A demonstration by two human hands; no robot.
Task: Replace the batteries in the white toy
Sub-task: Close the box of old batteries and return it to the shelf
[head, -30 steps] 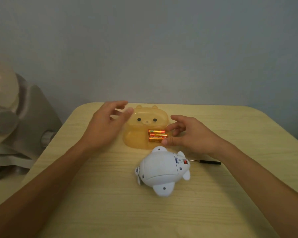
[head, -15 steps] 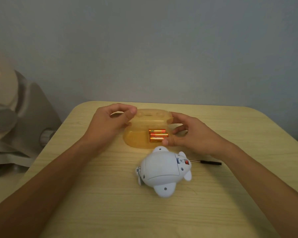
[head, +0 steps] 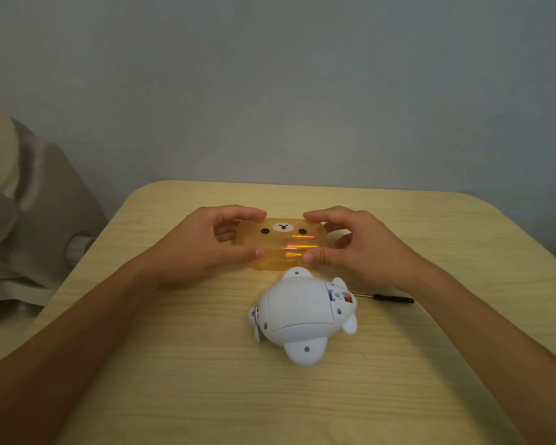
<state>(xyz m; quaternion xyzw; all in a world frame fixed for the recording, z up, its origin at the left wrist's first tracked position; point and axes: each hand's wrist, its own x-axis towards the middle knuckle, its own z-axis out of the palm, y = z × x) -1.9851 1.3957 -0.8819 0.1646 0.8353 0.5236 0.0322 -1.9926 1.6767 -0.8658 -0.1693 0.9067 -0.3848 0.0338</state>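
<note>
A translucent orange bear-face box (head: 281,244) sits near the middle of the table with its lid down; batteries (head: 297,246) glow through its wall. My left hand (head: 203,245) grips the box's left end, thumb at the front, fingers over the back. My right hand (head: 353,247) grips its right end the same way. The white toy (head: 302,313) lies belly-up just in front of the box, untouched, with a small red part showing at its right end.
A thin black-handled screwdriver (head: 387,298) lies right of the toy. The light wooden table (head: 174,380) has rounded corners. A grey and beige appliance (head: 23,226) stands off the table's left edge. A plain wall is behind.
The box's lid has swung from upright down onto the base. Both hands moved in and now grip the box at its two ends. The toy has not moved.
</note>
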